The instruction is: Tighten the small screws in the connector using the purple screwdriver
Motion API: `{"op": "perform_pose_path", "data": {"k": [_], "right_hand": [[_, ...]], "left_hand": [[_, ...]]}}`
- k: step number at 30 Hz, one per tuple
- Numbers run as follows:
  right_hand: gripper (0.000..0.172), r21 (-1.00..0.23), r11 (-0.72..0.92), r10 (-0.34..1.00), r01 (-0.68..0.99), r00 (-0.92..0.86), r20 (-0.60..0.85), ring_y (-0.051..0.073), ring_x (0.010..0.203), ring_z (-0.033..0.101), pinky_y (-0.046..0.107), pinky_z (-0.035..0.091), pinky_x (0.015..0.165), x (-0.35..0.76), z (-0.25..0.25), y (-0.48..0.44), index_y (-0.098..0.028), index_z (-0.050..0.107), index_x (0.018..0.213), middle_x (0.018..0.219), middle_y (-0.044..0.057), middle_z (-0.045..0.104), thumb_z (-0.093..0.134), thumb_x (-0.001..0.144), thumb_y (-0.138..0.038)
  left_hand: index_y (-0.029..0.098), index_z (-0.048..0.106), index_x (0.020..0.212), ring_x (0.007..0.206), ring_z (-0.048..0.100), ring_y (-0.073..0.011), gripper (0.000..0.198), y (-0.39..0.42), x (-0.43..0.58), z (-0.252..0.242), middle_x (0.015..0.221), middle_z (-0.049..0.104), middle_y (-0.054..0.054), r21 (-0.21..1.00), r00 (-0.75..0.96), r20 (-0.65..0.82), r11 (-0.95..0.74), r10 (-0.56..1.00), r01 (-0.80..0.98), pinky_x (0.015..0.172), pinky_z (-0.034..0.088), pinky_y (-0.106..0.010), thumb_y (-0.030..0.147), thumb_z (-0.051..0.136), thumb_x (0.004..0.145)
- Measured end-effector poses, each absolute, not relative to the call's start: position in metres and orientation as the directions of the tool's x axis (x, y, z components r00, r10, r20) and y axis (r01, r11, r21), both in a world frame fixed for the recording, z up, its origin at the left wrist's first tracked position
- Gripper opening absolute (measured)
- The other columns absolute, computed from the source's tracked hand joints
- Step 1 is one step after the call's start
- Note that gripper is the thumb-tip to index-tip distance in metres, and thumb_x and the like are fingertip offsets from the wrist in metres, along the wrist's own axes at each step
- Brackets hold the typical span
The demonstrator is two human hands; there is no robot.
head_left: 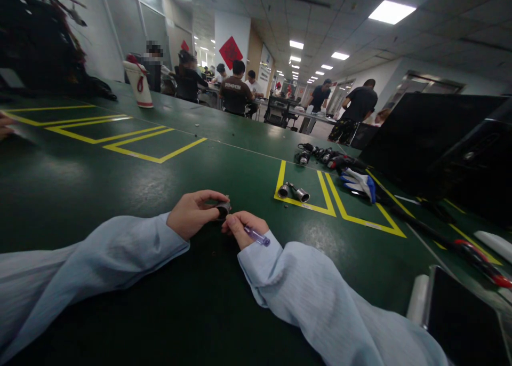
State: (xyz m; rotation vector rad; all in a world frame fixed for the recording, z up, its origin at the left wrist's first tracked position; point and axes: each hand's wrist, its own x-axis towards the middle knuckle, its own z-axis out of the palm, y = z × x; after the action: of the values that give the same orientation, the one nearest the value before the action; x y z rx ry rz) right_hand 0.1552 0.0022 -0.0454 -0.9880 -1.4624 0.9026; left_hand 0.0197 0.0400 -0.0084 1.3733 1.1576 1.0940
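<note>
Near the middle of the table, my left hand [190, 212] grips a short, hollow metal cylinder [224, 210] between thumb and fingers, its dark opening facing me. My right hand [245, 228] is closed around a small screwdriver with a clear purple handle [259, 237], which sticks out behind the fingers. The fingertips of this hand meet the lower right side of the cylinder; the screwdriver's tip is hidden there. Farther right, two similar metal cylinders [302, 195] lie inside a yellow taped box.
Black cables with metal parts [304, 157] and a blue-and-white glove [358, 183] lie at the back right. A dark monitor [436, 136] and a red-handled tool [482, 262] are on the right. A paper cup [140, 83] stands far left. Another person's hand [5, 125] shows at the left edge.
</note>
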Motion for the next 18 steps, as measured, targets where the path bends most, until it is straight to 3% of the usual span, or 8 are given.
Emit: {"op": "perform_pose_path", "data": {"k": [4, 9, 18], "right_hand": [[0.038, -0.974, 0.227, 0.972, 0.009, -0.066, 0.226, 0.01, 0.049, 0.052, 0.023, 0.042, 0.053, 0.159, -0.033, -0.005, -0.017, 0.061, 0.059, 0.053, 0.001, 0.06, 0.05, 0.077, -0.048], [0.054, -1.0, 0.0, 0.968, 0.008, -0.249, -0.002, 0.006, 0.029, 0.037, 0.021, 0.029, 0.036, 0.163, -0.017, -0.015, -0.018, 0.049, 0.042, 0.032, -0.004, 0.043, 0.043, 0.077, -0.058], [0.055, -0.998, -0.001, 0.961, 0.07, -0.276, -0.02, 0.005, 0.028, 0.036, 0.018, 0.028, 0.033, 0.157, -0.017, -0.018, -0.018, 0.048, 0.04, 0.03, -0.005, 0.042, 0.044, 0.077, -0.058]], "left_hand": [[0.013, 0.065, 0.075, 0.066, 0.064, -0.0184, 0.029, 0.041, 0.018, -0.011, 0.072, 0.07, -0.004, 0.995, 0.142, 0.013, -0.027, 0.99, 0.093, 0.068, 0.052, -0.031, 0.02, 0.069, 0.048], [0.014, 0.063, 0.077, 0.07, 0.066, -0.02, 0.032, 0.042, 0.018, -0.01, 0.072, 0.07, -0.004, 0.999, 0.145, -0.029, 0.024, 0.989, 0.035, 0.072, 0.053, -0.033, 0.02, 0.071, 0.046], [0.013, 0.064, 0.083, 0.073, 0.066, -0.0212, 0.035, 0.041, 0.017, -0.009, 0.073, 0.07, -0.005, 0.998, 0.183, -0.042, 0.033, 0.982, 0.055, 0.075, 0.05, -0.035, 0.016, 0.069, 0.049]]}}
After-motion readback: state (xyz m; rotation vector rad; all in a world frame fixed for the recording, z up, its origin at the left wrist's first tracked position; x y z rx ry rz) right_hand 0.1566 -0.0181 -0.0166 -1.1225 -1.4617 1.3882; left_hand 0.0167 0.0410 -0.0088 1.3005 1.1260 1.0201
